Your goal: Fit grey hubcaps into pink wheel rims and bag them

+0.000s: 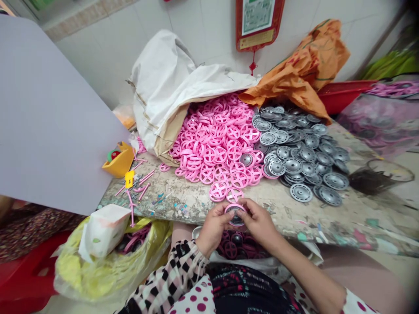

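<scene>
Both of my hands hold one small toy wheel point(235, 209) at the front edge of the table, a pink ring with a grey disc set in it. My left hand point(212, 224) grips its left side, thumb on the disc. On the other side my right hand point(258, 220) pinches it between thumb and fingers. Just beyond lies a heap of pink wheel rings point(212, 144), spilling from a white sack point(163, 87). Grey wheel discs point(301, 192) are piled to the right, in front of an orange sack point(301, 65).
Below my hands an open bag holds assembled wheels point(231, 248). A yellow bag point(75, 261) stands at lower left, near a red stool point(22, 279). Small pink and grey sticks and a yellow container point(122, 159) lie on the table's left. A dark clear-rimmed cup point(369, 179) stands right.
</scene>
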### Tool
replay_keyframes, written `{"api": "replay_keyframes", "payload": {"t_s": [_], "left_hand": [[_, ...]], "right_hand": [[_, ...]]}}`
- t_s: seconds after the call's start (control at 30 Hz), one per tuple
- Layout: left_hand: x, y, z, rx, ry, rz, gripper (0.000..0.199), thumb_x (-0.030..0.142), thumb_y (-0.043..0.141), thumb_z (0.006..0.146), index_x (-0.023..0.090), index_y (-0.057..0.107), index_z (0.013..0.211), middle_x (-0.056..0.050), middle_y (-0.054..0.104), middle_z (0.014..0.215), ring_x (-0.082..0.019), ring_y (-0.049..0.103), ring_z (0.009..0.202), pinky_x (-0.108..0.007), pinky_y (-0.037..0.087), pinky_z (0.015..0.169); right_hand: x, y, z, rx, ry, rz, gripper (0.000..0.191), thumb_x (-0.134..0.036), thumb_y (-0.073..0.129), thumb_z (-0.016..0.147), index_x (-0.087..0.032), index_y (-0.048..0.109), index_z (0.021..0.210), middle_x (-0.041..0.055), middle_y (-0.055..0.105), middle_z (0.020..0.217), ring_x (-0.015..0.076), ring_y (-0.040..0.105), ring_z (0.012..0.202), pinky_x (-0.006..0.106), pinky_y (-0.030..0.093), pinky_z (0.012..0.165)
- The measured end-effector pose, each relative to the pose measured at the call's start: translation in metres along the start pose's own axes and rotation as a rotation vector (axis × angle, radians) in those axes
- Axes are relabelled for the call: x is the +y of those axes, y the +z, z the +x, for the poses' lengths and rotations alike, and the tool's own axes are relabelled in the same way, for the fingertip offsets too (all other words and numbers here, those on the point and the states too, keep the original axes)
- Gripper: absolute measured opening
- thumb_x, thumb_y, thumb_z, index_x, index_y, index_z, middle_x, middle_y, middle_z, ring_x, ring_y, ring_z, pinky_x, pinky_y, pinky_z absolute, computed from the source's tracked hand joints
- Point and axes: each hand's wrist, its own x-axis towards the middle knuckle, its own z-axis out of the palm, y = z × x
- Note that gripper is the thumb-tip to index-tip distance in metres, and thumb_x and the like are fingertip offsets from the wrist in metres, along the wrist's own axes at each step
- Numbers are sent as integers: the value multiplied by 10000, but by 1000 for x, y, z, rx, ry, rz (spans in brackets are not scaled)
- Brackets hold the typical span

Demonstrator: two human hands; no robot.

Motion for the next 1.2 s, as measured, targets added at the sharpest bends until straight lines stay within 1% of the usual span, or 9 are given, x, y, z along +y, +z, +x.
{"api": "replay_keyframes", "payload": {"t_s": [0.2,0.33,0.47,0.57,0.67,0.8,0.93,1.03,1.2], "left_hand": [[1,-3,-3,-58,-27,37,359,344,779,625,160,632,896,-24,612,869,-144,581,779,-260,535,628],[9,-8,-4,-75,-12,220,293,357,731,683,174,654,898,-20,618,841,-133,576,777,-230,496,676],[17,-27,3,99,119,485,272,307,671,735,192,662,981,-2,607,742,-105,545,640,-203,444,613],[18,-42,14,251,280,655,157,251,601,774,201,677,902,-7,600,735,-120,550,694,-212,444,667],[18,-49,24,322,445,884,177,207,549,792,213,680,911,-30,599,868,-144,563,818,-253,450,779],[22,-45,39,307,563,1149,356,236,542,806,218,597,1158,-84,528,1166,-200,523,1078,-333,421,953],[28,-41,54,268,554,1310,516,271,599,777,203,504,1279,-108,515,1216,-248,464,1175,-396,366,1029],[32,-40,62,269,489,1370,546,283,624,755,209,500,1282,-105,529,1173,-252,486,1128,-398,383,996],[36,-38,64,338,437,1298,575,251,696,665,206,535,1215,-84,522,1110,-246,503,1090,-367,400,946]], "right_hand": [[3,10,-6,35,8,20,180,-339,482,850,-220,576,948,9,647,807,180,583,729,294,440,669],[4,4,-12,-42,-25,-108,191,-332,456,871,-218,565,977,21,642,831,188,587,746,306,444,674],[9,-2,-30,-200,-106,-341,237,-299,411,904,-223,574,1058,64,619,976,215,601,874,350,461,768],[14,-2,-41,-213,-130,-442,296,-313,393,921,-222,554,1151,84,573,1004,209,602,859,349,478,764],[18,-4,-38,-140,-144,-447,296,-312,383,927,-220,561,1144,81,566,996,201,603,852,342,484,768],[27,-27,-9,2,-168,-417,278,-330,397,919,-211,607,1058,72,587,948,198,595,835,336,475,766],[44,-69,36,314,-83,-495,339,-381,439,874,-176,616,1078,98,550,986,205,562,780,358,467,738],[54,-94,66,505,-1,-643,465,-417,487,839,-146,556,1210,149,497,1073,274,527,942,414,438,810],[53,-100,89,455,38,-764,524,-427,507,835,-142,506,1275,174,485,1114,308,496,993,422,413,804]]}}
